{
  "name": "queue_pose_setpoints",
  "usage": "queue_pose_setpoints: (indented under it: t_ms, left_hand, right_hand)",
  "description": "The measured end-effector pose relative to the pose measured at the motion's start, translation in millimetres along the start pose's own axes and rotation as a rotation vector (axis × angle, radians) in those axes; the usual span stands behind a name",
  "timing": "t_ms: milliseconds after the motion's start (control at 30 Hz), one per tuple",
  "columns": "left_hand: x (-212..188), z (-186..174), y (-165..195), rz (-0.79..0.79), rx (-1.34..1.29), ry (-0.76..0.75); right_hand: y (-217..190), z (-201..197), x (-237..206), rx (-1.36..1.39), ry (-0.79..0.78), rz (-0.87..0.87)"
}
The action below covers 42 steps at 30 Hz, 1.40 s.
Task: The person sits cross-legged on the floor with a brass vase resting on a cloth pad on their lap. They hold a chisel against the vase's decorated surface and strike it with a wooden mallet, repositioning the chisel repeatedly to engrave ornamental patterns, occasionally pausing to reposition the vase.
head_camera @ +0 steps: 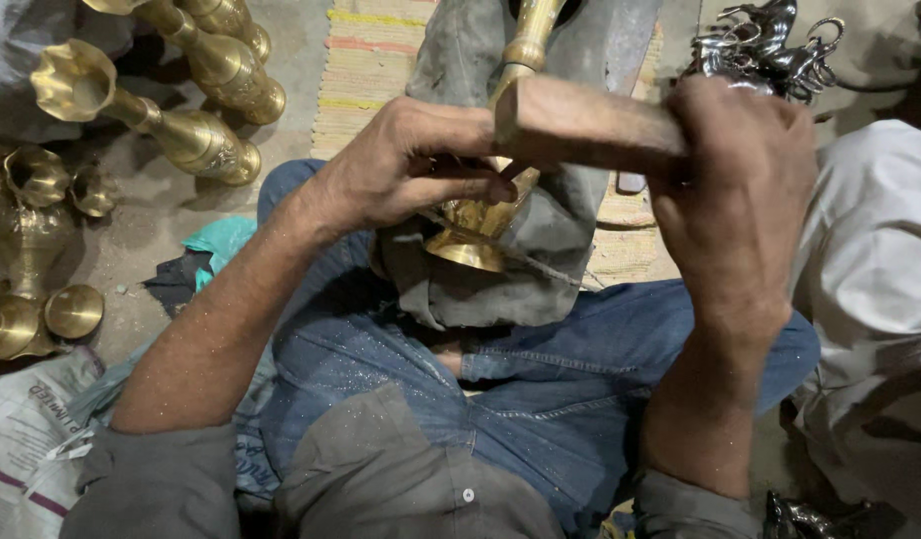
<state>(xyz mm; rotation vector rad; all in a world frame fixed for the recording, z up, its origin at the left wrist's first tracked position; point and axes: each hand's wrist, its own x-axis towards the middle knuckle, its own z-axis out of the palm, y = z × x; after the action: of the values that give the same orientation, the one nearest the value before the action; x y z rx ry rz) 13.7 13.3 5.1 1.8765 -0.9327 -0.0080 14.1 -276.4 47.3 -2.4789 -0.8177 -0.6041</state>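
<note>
My left hand (405, 165) grips a brass vase (477, 225) near its flared base, holding it on a grey cloth (540, 269) over my lap. The vase's slim neck (528, 40) runs away from me toward the top of the view. My right hand (740, 190) is closed around a wooden block (580, 125), held just above the vase where my left fingers are. My jeans (540, 389) lie below both hands.
Several finished brass vases (196, 140) lie on the floor at the upper left, with brass cups and bases (41, 309) at the left edge. Silvery metal figurines (770, 45) sit top right. A striped mat (365, 70), newspaper (21, 439) and white cloth (880, 260) surround me.
</note>
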Motion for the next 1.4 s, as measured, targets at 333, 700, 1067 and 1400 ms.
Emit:
queue_pose_setpoints:
  t_ms: [333, 700, 1067, 1400]
  left_hand:
    - [4, -2, 0, 0.02, -0.028, -0.025]
    - [2, -3, -6, -0.067, 0.026, -0.05]
    - [2, -7, -12, 0.019, -0.083, -0.044]
    - [-1, -7, -9, 0.079, -0.209, -0.046]
  right_hand:
    - [0, 3, 0, 0.205, -0.052, 0.27]
    - [-9, -4, 3, -0.026, -0.002, 0.041]
    - [1, 2, -2, -0.336, 0.026, -0.174]
    - [-6, 3, -1, 0.102, -0.012, 0.087]
